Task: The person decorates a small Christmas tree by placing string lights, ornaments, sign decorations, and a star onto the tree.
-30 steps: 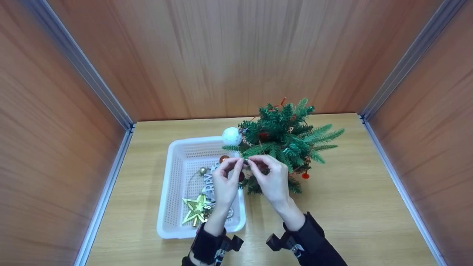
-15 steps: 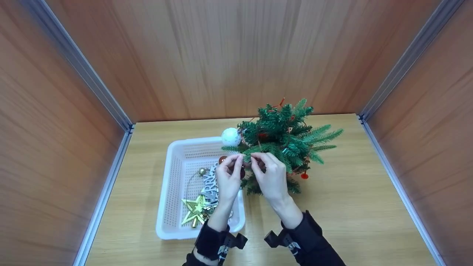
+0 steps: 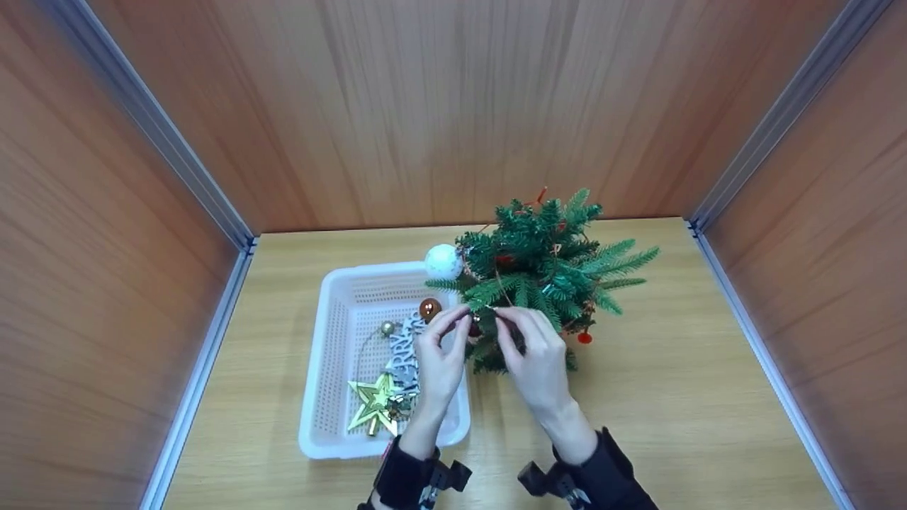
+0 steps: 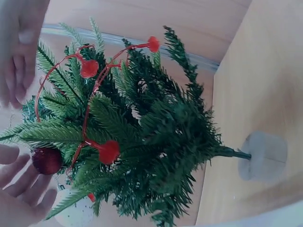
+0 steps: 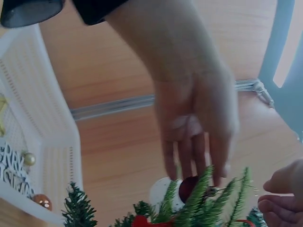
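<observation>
A small green Christmas tree (image 3: 545,273) stands at the basket's right, its base (image 4: 265,156) visible in the left wrist view. Both hands meet at its near left side. My left hand (image 3: 441,358) has thumb and fingers at the dark red bauble (image 4: 46,161), with the thumb tip beside its cap (image 5: 212,191) in the right wrist view. My right hand (image 3: 542,358) faces it, thumb and forefinger bent towards each other; I cannot tell whether a thread lies between them. A speckled white ball (image 3: 443,262) hangs at the tree's left, and red decorations (image 4: 109,151) hang among the branches.
A white basket (image 3: 317,354) sits under my left forearm. Inside are a gold star (image 3: 374,398), silver lettering (image 3: 404,358), a brown ball (image 3: 429,309) and a small gold ball (image 3: 387,328). Wood-pattern panels (image 3: 453,113) enclose the table (image 3: 680,397) at the back and sides.
Both hands rose slightly, then came down again. The right hand has shifted right, so the fingertips are further apart. The brown ball in the basket shows in full now.
</observation>
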Demonstrator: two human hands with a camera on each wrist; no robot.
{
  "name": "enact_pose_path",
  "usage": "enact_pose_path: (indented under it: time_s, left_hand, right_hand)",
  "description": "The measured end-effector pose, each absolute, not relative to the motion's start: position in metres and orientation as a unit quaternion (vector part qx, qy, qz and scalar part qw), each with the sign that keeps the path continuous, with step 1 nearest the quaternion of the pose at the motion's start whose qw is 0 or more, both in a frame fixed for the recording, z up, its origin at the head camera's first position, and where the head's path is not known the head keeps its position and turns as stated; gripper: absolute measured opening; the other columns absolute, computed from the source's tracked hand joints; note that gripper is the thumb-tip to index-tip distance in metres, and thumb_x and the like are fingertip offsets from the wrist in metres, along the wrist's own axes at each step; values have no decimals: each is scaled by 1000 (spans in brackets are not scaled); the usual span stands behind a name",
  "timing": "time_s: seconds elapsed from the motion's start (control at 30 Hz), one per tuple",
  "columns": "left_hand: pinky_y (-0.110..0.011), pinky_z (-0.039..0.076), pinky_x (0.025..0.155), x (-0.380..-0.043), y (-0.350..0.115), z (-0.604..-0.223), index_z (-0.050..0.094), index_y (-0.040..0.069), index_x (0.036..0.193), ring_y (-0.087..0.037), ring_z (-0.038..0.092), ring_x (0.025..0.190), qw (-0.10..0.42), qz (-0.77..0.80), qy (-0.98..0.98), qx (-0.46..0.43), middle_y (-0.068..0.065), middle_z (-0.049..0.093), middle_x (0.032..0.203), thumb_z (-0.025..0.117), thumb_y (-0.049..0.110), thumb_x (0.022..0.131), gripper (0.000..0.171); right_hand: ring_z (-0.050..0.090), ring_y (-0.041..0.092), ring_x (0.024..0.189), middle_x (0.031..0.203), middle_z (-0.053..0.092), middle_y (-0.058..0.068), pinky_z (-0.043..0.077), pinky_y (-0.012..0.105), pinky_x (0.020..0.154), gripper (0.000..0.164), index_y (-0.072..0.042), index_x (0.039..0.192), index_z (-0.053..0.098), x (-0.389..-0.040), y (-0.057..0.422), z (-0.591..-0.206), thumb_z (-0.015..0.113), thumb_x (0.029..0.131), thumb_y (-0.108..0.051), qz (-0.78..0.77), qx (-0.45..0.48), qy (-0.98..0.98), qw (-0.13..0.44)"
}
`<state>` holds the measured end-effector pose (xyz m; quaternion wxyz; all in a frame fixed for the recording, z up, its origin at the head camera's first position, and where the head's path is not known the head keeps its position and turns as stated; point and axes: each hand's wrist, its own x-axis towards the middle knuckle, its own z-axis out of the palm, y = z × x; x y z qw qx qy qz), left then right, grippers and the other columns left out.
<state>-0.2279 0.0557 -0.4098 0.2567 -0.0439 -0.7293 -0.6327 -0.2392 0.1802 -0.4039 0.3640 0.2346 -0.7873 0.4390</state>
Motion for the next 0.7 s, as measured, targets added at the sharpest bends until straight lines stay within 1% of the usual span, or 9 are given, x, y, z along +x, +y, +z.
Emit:
enact_pose_path:
  time_s: [0.1,0.2,0.3,0.43,0.5,0.57,0.63,0.7]
  left_hand:
    - [-36,44,83,-219,53,-416,60,-9,100,-28,55,94,278,-609,-742,-41,-19,60,100,56,-8,81,19]
    - [-36,43,85,-212,52,-431,61,-7,99,-28,54,95,313,-580,-750,-49,-17,59,101,57,-9,80,20]
    - [-31,43,84,-205,53,-446,61,-4,96,-27,53,94,359,-542,-758,-58,-14,58,101,60,-10,77,20]
    - [-24,42,87,-191,65,-451,60,-2,95,-25,54,92,389,-489,-776,-90,-12,56,102,62,-6,74,21]
    - [-25,40,90,-185,72,-452,59,-2,98,-24,53,95,392,-454,-792,-109,-12,55,105,63,-1,75,23]
    - [-28,40,91,-181,77,-453,58,-2,102,-25,52,98,390,-420,-811,-119,-13,52,110,63,5,77,26]
    - [-31,41,91,-179,80,-454,57,-2,106,-27,50,101,382,-392,-829,-113,-15,49,114,62,9,79,30]
    - [-33,41,90,-179,81,-455,55,-2,109,-28,49,103,372,-370,-846,-99,-17,46,118,62,10,79,32]
  right_hand:
    - [59,18,77,87,64,9,48,21,71,18,1,91,65,-232,194,-403,65,73,4,462,238,-756,398]
    - [59,17,72,85,65,10,48,20,68,17,2,89,65,-230,213,-403,64,72,5,483,219,-728,435]
    - [57,13,67,81,65,12,47,18,63,14,5,86,64,-234,236,-403,63,71,6,494,175,-708,474]
    - [54,8,65,76,64,15,43,18,60,11,7,84,63,-245,267,-406,63,73,8,491,93,-704,504]
    - [53,7,66,77,64,15,42,18,60,11,7,86,63,-251,281,-409,63,74,8,485,53,-716,500]
    - [53,9,70,82,63,14,41,18,61,13,6,89,63,-257,293,-414,63,76,6,475,20,-736,483]
    - [53,15,77,91,61,15,41,20,64,15,5,94,62,-263,303,-420,61,79,2,460,0,-763,454]
    - [53,21,90,104,58,16,42,25,69,21,5,102,60,-269,310,-428,60,82,-2,446,-10,-793,415]
